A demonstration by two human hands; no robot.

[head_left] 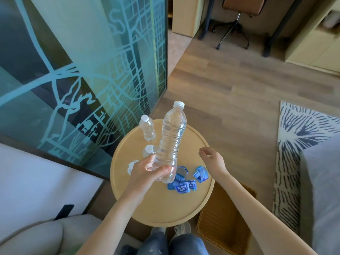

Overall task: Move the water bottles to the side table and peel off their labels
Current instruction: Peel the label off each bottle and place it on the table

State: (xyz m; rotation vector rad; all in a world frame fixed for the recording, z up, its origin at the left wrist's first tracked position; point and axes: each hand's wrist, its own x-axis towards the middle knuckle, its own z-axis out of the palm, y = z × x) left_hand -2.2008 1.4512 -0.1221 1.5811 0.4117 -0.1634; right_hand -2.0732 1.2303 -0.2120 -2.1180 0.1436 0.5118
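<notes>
Clear plastic, no label: held bottle (171, 142) is in the left hand (147, 172), fingers and thumb wrapped round its lower end. It sits above the round side table (161, 205), tilted, white cap pointing to roughly 1 o'clock. Still has water in it. Right hand (214, 160) hovers over the table's 3 o'clock edge, fingers loosely curled, gripping nothing, apart from both the bottle and the labels. Table is pale wood with a raised rim. Three more bare bottles are on it, all on the left half: upright bottle (147, 127) near the rim at 11 o'clock; second bottle (149, 150) nearer the centre on the same line, partly hidden behind the held one; third bottle (132, 167) at 9 o'clock, only its white cap end showing past the left hand. Can't tell whether those last two stand or lie. Peeled blue labels (184, 185) are heaped right of centre at about 4 o'clock, one reading AQUAFINA; a curled label (201, 173) lies just beside the heap toward 3 o'clock. Wicker basket (224, 223) is on the floor at the table's 4 o'clock, tucked partly under the rim. Glass partition (82, 70) with a street-map pattern stands at 10 o'clock, patterned rug (294, 135) at 3 o'clock.
</notes>
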